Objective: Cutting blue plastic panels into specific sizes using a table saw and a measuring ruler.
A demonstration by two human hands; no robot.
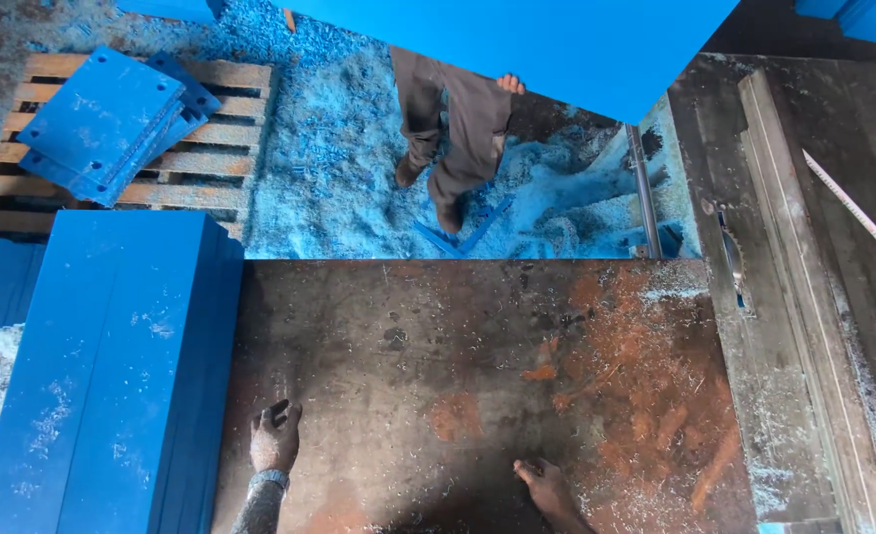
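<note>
Both of the person's hands lie on the near edge of the rusty, dark steel table (477,336), flat against the bare metal. Resting palm down, the left hand (276,438) has its fingers (281,410) loosely spread and open, gripping nothing; a pale band sits at its wrist. To its right, well apart from it, the right hand (547,485) likewise lies open on the plate, its fingers pointing left, holding nothing. Orange rust patches and pale shavings mark the plate around and beyond the right hand.

Just beside the left hand, along the table's left edge, stands a stack of long blue boards (111,376), dusted with white chips. Right of the table runs a grey saw bench (764,326) with a narrow slot, and a pale measuring strip (858,213) lies slantwise across its far side.

Beyond the table, the floor is covered with blue-white shavings (329,158). A wooden pallet (210,168) lies there to the left, carrying a fanned pile of square blue plates (101,119). Another person in brown trousers (458,119) stands in the shavings, one hand (510,84) on the lower edge of a large blue sheet (517,40) that hides their upper body.
</note>
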